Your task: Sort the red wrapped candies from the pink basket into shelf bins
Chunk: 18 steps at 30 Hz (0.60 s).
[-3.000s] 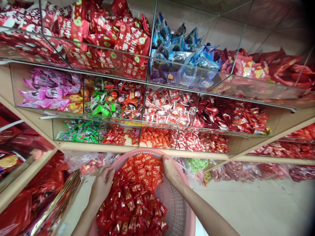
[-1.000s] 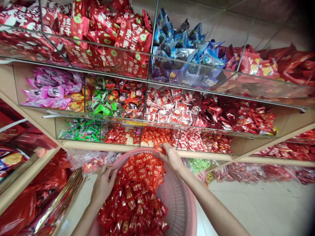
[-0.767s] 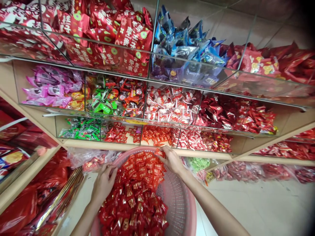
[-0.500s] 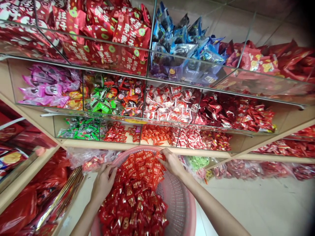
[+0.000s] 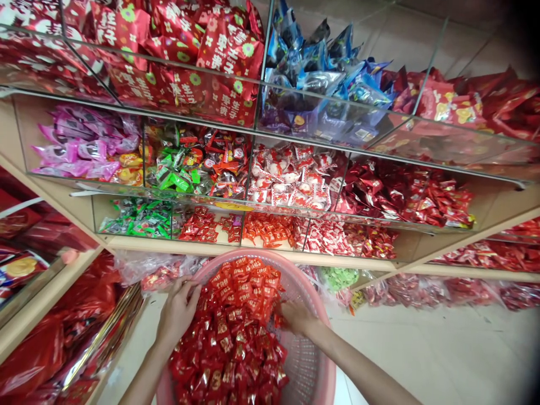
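Note:
A round pink plastic basket (image 5: pixel 319 360) stands below me, heaped with wrapped candies. Orange-red candies (image 5: pixel 248 284) lie in its far part, and darker red ones with gold print (image 5: pixel 228 360) fill the near and left part. My left hand (image 5: pixel 179 309) is closed over the basket's left rim, its fingertips beside the candies. Inside the basket, my right hand (image 5: pixel 297 318) is at the right edge of the orange-red pile. Its fingers are blurred and partly hidden; a red wrapper shows at their tips, but whether they grip it is unclear.
Behind the basket rises a shelf with glass-fronted bins: orange-red candies (image 5: pixel 269 229), red packets (image 5: pixel 199 225), green candies (image 5: pixel 137 219), and white-red candies (image 5: pixel 291 177). Blue bags (image 5: pixel 324 79) stand higher. Clear bags of candy (image 5: pixel 162 273) lie under the shelf. Red packages (image 5: pixel 37 349) are at left.
My right hand has moved down and nearer from the far right rim into the basket, beside the orange-red candies. My left hand has stayed at the left rim.

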Motion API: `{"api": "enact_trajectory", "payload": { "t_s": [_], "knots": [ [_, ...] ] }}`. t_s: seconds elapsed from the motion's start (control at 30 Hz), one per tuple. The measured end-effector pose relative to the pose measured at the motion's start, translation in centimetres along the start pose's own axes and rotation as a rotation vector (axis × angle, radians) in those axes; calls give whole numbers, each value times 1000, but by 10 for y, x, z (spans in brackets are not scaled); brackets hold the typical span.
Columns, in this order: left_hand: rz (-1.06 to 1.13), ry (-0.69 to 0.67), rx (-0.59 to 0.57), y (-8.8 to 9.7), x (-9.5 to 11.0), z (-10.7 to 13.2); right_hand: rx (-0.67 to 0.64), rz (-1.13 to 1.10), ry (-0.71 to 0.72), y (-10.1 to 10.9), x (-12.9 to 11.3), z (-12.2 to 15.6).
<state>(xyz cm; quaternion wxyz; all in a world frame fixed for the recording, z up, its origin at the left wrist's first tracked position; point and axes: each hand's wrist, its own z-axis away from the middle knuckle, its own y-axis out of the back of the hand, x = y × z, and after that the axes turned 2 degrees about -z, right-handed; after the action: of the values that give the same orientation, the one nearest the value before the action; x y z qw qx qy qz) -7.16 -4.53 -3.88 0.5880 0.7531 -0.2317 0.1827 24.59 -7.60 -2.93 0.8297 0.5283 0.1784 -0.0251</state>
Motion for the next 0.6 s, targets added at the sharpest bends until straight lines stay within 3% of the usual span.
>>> {"api": "enact_trajectory", "payload": {
  "t_s": [0.07,0.13,0.6],
  "knots": [
    [2,8,-6,1,1,0,-172,102,-15,2,-3,-2],
    [8,15,-12,2,2,1,-240,151,-28,4,-7,-3],
    [28,23,-9,0,1,0,-162,169,-31,-20,-13,-7]
  ]
}}
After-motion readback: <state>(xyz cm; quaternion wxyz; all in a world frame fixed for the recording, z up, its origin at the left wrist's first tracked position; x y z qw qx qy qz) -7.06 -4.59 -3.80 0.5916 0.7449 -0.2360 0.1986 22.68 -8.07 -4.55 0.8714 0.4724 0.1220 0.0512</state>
